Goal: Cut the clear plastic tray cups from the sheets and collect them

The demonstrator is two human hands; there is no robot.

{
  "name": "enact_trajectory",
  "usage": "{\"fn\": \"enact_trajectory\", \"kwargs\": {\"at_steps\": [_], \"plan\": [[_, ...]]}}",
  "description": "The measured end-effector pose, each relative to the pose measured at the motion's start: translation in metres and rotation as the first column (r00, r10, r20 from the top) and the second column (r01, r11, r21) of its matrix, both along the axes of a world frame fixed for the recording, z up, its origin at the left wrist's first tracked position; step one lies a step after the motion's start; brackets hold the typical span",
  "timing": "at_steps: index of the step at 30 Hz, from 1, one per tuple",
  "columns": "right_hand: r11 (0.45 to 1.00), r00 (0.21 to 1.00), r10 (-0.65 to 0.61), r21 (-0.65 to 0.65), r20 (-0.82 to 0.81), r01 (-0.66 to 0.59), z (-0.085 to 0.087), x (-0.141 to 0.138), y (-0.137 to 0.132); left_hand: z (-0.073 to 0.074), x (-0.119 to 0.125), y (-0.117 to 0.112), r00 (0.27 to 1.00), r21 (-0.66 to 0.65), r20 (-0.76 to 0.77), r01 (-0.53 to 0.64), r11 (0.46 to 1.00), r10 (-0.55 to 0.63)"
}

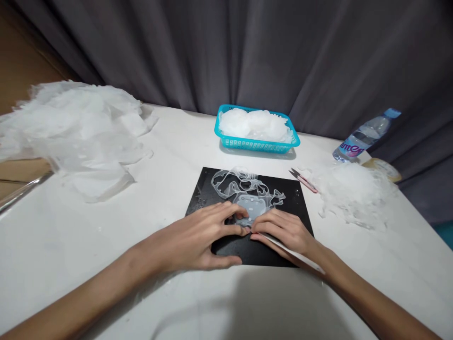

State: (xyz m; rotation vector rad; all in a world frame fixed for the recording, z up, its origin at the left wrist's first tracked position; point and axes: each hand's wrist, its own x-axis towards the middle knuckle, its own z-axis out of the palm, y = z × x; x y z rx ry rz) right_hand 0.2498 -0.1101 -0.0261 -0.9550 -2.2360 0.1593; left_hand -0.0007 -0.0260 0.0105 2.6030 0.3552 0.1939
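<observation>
A translucent silicone-like sheet piece with small raised dots lies on a black mat. From its far side spread loose, curled clear trimmings. My left hand rests over the mat's left part, its fingers spread, the fingertips touching the near edge of the piece. On the right, my right hand is closed around a slim white tool, whose back end sticks out toward my wrist. The tool's tip is hidden at my fingers, so I cannot tell its kind. Both hands' fingertips nearly meet.
A blue basket of translucent white pieces stands at the back. Stacked translucent sheets cover the far left. Pink-handled thread snips, a heap of clear scraps, a water bottle and a tape roll lie on the right.
</observation>
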Motion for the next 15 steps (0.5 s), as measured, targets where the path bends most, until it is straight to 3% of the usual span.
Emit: {"fn": "enact_trajectory", "kwargs": {"at_steps": [3, 10, 15], "plan": [[1.0, 0.999, -0.019, 0.024, 0.033, 0.018, 0.0, -0.002, -0.001, -0.001, 0.0, 0.001, 1.0, -0.033, 0.002, 0.002, 0.999, -0.002], [0.995, 0.997, -0.06, -0.072, 0.051, 0.063, 0.007, 0.006, -0.011, -0.002, 0.0, -0.004, 0.999, -0.119, 0.017, -0.039, 0.992, 0.042], [0.995, 0.995, -0.057, 0.091, 0.084, 0.05, 0.001, 0.002, -0.008, -0.001, 0.0, -0.006, 0.999, -0.087, 0.025, -0.03, 0.996, 0.033]]}}
